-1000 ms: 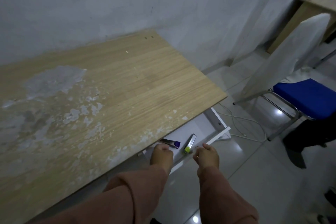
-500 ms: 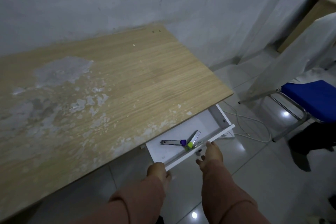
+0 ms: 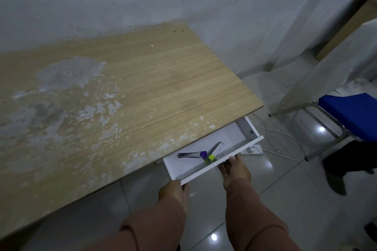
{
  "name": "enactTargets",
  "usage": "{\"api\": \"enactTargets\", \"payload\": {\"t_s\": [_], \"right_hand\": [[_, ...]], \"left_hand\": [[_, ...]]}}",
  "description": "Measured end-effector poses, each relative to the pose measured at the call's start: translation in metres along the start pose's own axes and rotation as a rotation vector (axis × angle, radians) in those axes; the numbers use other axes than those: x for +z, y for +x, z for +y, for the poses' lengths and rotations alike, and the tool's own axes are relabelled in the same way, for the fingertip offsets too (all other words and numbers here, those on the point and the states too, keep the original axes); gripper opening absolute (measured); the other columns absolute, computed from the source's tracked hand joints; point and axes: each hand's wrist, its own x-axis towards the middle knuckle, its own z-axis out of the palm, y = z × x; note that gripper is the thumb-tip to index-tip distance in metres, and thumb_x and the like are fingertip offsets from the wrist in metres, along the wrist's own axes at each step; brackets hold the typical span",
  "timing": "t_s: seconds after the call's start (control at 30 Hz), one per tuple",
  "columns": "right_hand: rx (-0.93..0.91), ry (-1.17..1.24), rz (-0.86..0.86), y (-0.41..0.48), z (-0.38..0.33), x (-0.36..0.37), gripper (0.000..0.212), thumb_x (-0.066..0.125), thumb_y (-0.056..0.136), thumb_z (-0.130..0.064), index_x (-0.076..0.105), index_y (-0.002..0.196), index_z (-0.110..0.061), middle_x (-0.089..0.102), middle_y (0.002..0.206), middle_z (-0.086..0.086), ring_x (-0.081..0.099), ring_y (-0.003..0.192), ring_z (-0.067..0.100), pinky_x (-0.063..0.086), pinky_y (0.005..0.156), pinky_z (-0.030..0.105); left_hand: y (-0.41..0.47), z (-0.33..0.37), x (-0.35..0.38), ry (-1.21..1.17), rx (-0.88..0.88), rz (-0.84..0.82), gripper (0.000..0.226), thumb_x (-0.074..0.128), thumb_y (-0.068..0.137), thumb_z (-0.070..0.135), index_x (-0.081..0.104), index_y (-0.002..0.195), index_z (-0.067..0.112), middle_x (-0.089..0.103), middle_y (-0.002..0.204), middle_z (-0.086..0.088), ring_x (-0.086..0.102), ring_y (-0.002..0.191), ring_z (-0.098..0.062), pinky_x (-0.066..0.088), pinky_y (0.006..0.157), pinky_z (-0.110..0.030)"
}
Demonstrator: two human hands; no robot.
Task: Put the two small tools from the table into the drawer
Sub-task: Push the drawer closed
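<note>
A white drawer stands pulled out from under the wooden table. Inside it lie two small metal tools, their ends touching: one with a purple tip and one with a yellow-green tip. My left hand grips the drawer front at its near left corner. My right hand holds the front panel's lower edge further right, fingers under it. Both arms wear brown sleeves.
A blue-seated metal chair stands to the right on the tiled floor. White cables and a power strip lie below the drawer's right end. A dark shape sits under the chair. Another wooden panel leans at far right.
The drawer has slid further out from under the table. Both hands moved from inside the drawer by the tools to its front panel. The two tools shifted until their ends touch.
</note>
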Motion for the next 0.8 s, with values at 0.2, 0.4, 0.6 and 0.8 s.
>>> {"api": "enactTargets", "payload": {"t_s": [0.2,0.4,0.6,0.8], "right_hand": [[-0.025,-0.053,-0.179,0.014,-0.008,0.022,0.039,0.045,0.094,-0.003,0.049,0.132,-0.006,0.061,0.106,0.012,0.057,0.116,0.033,0.048,0.101,0.043],[0.069,0.17,-0.144,0.023,-0.006,0.042,0.048,0.046,0.095,-0.035,0.05,0.134,-0.008,0.056,0.13,0.021,0.057,0.113,0.033,0.046,0.102,0.045],[0.131,0.264,-0.277,0.031,-0.004,0.054,0.076,0.031,0.092,-0.059,0.042,0.138,0.0,0.036,0.15,0.024,0.037,0.137,0.036,0.031,0.114,0.048],[0.162,0.343,-0.375,0.029,-0.011,0.067,0.093,0.026,0.082,-0.074,0.031,0.145,-0.006,0.024,0.157,0.018,0.023,0.144,0.034,0.021,0.117,0.046]], "left_hand": [[-0.001,0.024,0.016,-0.131,0.016,-0.022,0.036,0.048,0.095,0.002,0.046,0.129,-0.01,0.05,0.139,-0.019,0.05,0.128,-0.031,0.044,0.102,-0.031],[0.013,0.034,0.016,-0.364,-0.021,-0.041,0.042,0.032,0.101,0.008,0.035,0.141,-0.004,0.039,0.148,-0.023,0.04,0.136,-0.033,0.034,0.114,-0.041],[0.035,0.049,0.01,-0.44,-0.04,-0.112,0.036,0.028,0.1,0.002,0.043,0.131,-0.005,0.045,0.144,-0.021,0.047,0.131,-0.031,0.037,0.109,-0.038],[0.043,0.051,0.02,-0.433,-0.065,-0.274,0.026,0.03,0.096,-0.006,0.054,0.104,-0.007,0.059,0.111,-0.02,0.051,0.123,-0.031,0.038,0.108,-0.044]]}}
